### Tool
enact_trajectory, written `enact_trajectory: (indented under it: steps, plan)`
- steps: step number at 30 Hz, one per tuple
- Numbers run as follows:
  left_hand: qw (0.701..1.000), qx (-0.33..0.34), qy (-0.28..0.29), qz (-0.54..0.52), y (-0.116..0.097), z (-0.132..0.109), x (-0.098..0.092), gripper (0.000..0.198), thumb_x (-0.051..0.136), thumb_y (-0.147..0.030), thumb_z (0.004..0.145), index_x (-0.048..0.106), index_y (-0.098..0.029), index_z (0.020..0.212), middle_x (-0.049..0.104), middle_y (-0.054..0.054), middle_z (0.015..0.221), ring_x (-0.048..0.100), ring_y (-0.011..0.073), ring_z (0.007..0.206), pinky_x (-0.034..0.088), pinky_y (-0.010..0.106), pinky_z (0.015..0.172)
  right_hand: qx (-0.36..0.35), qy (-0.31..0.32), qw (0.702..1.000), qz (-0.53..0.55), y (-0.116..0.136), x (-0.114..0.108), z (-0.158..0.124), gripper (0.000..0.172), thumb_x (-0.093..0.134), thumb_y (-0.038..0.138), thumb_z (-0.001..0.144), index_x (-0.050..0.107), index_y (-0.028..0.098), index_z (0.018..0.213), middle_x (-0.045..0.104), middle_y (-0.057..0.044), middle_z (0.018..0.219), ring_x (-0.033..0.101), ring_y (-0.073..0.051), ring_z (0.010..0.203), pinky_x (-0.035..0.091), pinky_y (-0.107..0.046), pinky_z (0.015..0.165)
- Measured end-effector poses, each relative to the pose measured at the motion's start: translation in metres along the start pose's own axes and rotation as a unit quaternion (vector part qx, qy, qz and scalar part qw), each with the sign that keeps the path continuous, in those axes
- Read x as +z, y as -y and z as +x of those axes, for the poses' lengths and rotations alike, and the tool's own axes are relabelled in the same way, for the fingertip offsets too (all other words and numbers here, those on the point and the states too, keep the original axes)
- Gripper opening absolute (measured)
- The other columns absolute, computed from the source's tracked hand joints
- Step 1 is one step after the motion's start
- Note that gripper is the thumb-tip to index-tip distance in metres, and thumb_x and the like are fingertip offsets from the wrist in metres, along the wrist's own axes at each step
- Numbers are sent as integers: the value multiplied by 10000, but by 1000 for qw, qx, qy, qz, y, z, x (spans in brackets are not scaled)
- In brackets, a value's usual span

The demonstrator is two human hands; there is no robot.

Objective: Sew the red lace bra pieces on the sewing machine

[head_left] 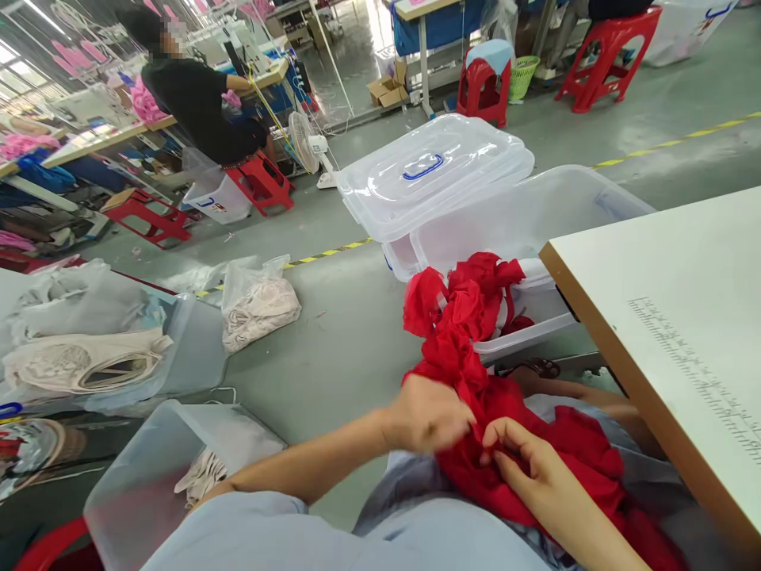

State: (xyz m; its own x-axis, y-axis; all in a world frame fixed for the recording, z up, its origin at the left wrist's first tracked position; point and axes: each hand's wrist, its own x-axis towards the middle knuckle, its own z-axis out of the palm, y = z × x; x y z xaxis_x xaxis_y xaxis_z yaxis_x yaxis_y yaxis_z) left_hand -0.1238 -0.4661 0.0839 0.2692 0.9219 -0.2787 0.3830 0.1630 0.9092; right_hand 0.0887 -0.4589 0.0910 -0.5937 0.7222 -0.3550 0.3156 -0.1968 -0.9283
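Observation:
A bunched length of red fabric (pixel 571 444) lies across my lap and runs up over the rim of a clear plastic bin (pixel 523 345). My left hand (pixel 431 414) is curled into a fist against this fabric, slightly smeared by motion, its fingertips turned out of sight. Close beside it, my right hand (pixel 526 464) pinches a bit of the same fabric between thumb and fingers. Gathered, ruffled folds of red stand between my hands and the bin. Whatever small detail lies at the fingertips is too fine to tell.
A white tabletop (pixel 666 317) juts in at the right. A clear lid (pixel 437 170) rests over the bin. At left are an open plastic bin (pixel 136 484), beige garments (pixel 83 361) and a bagged bundle (pixel 258 309). A person (pixel 196 103) sits at a sewing table beyond a fan (pixel 304 143).

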Motion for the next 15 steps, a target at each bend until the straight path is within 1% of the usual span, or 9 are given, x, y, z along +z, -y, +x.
enact_trajectory:
  steps: [1,3,5,7,8,9,11,13,15]
  plan:
    - [997,-68,-38,-26,4,6,-11,467,528,-643,847,651,-219,694,609,53,672,614,216,791,490,306,772,-8,11,1000,-6,0,2,-3,120,488,321,822,549,218,811,628,-8,710,614,-153,674,514,-243,651]
    - [988,-138,-44,-52,12,21,-28,489,541,-651,838,594,-209,635,597,59,653,625,272,886,499,354,821,-35,46,998,-21,4,5,-8,94,455,267,862,536,226,885,646,-16,783,631,-149,738,516,-246,721]
    - [983,-164,-4,-83,19,34,-35,440,627,-624,797,606,-200,678,641,58,721,631,294,974,503,373,869,-56,63,996,-32,10,7,-13,128,436,256,896,535,235,974,667,-25,855,650,-147,779,520,-249,756]
    - [975,-173,58,-130,23,39,-33,390,724,-559,740,658,-187,839,699,52,878,631,280,1048,508,370,913,-69,60,995,-33,13,5,-16,193,428,280,925,535,245,1081,690,-32,895,672,-151,806,530,-251,774]
    - [968,-175,91,-154,23,39,-31,419,762,-526,710,665,-183,930,711,53,950,633,271,1064,516,368,916,-73,46,996,-34,12,2,-16,223,429,301,937,533,249,1128,699,-30,894,680,-154,819,535,-253,785]
    - [961,-178,120,-176,23,38,-29,477,794,-497,676,659,-180,1007,716,57,1002,638,266,1070,527,370,909,-73,13,997,-38,10,-2,-15,247,426,324,949,532,251,1160,703,-27,873,684,-157,823,540,-254,788]
    - [948,-186,159,-202,22,32,-28,584,836,-460,614,633,-174,1081,717,74,1044,653,273,1048,552,382,869,-64,-101,991,-55,1,-13,-11,265,420,369,962,549,246,1158,695,-17,798,686,-164,790,552,-254,757]
    - [946,-193,163,-201,18,25,-31,636,838,-440,604,599,-184,1135,700,85,1108,650,277,1055,555,392,864,-54,-235,964,-111,-10,-23,-4,273,417,384,954,584,237,1112,699,-39,835,687,-182,786,562,-268,704]
    - [957,-193,134,-172,9,18,-37,700,841,-392,607,545,-202,1212,641,95,1233,601,283,1141,523,393,929,-78,-293,927,-222,-18,-27,5,292,423,353,931,622,238,1111,699,-85,1009,692,-214,843,559,-285,629]
